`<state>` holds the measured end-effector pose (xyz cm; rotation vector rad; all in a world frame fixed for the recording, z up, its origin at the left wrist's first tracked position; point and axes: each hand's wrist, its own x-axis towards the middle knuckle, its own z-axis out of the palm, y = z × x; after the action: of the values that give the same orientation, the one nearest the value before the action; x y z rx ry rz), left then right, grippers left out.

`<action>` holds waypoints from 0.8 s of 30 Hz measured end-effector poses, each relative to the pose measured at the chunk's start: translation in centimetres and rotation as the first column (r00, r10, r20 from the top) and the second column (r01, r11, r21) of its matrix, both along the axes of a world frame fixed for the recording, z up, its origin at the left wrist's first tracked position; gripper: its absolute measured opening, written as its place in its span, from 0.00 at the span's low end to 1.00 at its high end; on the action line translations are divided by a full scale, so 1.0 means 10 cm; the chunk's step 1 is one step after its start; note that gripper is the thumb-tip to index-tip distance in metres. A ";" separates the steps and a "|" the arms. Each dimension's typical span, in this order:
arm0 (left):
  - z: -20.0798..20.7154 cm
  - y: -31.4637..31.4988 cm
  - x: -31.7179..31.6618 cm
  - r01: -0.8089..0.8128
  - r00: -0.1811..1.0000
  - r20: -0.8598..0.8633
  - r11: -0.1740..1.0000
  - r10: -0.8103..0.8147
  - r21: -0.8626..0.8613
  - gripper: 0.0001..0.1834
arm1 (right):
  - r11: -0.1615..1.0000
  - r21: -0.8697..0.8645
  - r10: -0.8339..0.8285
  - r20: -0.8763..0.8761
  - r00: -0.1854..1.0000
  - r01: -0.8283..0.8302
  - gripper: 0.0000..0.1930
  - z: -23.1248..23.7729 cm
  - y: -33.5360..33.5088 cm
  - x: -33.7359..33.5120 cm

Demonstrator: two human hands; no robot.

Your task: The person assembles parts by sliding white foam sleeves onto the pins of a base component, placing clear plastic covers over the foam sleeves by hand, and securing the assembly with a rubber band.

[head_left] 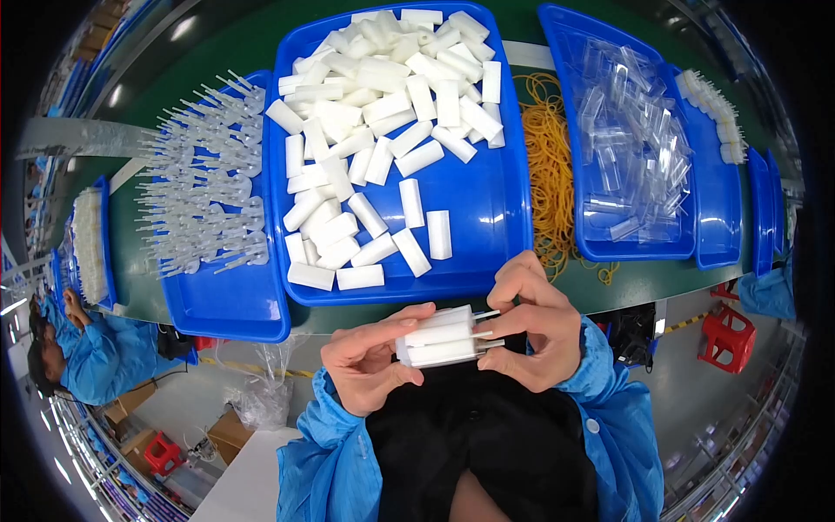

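Observation:
In front of my chest, my left hand (370, 358) grips a small assembly of white foam blocks (441, 336) from its left end, thumb below and fingers above. Thin pale sticks (491, 344) stick out of its right end. My right hand (537, 329) has its fingers bent around those stick ends, with thumb and fingertips against them. Just beyond the hands, a large blue tray (478, 252) bears a heap of loose white foam blocks (383, 87). The far side of the held assembly is hidden.
Left of the large tray, white stemmed plastic parts (209, 183) lie in rows on another blue tray (228, 304). To its right are a pile of yellow rubber bands (550, 165) and a blue tray of clear plastic pieces (622, 130). A co-worker in blue (109, 357) sits far left.

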<state>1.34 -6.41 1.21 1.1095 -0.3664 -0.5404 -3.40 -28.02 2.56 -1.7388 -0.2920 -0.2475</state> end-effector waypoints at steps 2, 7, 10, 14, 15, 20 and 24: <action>-0.02 -0.01 0.00 0.006 1.000 -0.004 1.000 -0.006 0.001 0.26 | 1.000 -0.010 0.004 -0.007 1.000 -0.005 0.15 -0.02 -0.02 0.00; -0.07 -0.01 -0.01 -0.029 0.997 -0.077 0.997 0.024 -0.071 0.27 | 1.000 -0.009 0.016 -0.037 0.999 -0.016 0.16 0.00 -0.05 0.04; -0.09 -0.03 0.00 -0.042 0.986 -0.166 0.994 0.025 -0.100 0.27 | 1.000 -0.026 0.008 -0.047 0.999 -0.010 0.17 0.12 -0.08 0.09; -0.13 -0.01 0.03 -0.067 0.974 -0.220 0.997 0.058 -0.033 0.29 | 0.958 -0.084 -0.274 -0.009 0.962 0.273 0.14 0.10 -0.39 0.06; -0.15 0.02 0.03 -0.053 0.976 -0.216 0.997 0.041 -0.050 0.29 | 0.889 -0.181 -0.425 0.023 0.905 0.421 0.11 0.08 -0.52 0.08; -0.16 0.12 0.05 -0.087 0.965 -0.247 0.996 0.085 0.006 0.28 | 0.334 -0.625 -0.715 0.320 0.622 0.705 0.09 0.17 -1.03 0.16; -0.16 0.02 0.10 -0.061 0.961 -0.271 0.998 0.055 -0.015 0.27 | 0.287 -0.719 -0.650 0.339 0.680 0.633 0.13 0.07 -0.99 0.27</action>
<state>2.29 -6.21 -0.39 1.0048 -0.1018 -0.6253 -0.68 -37.95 3.28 -2.7368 0.4640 -0.7995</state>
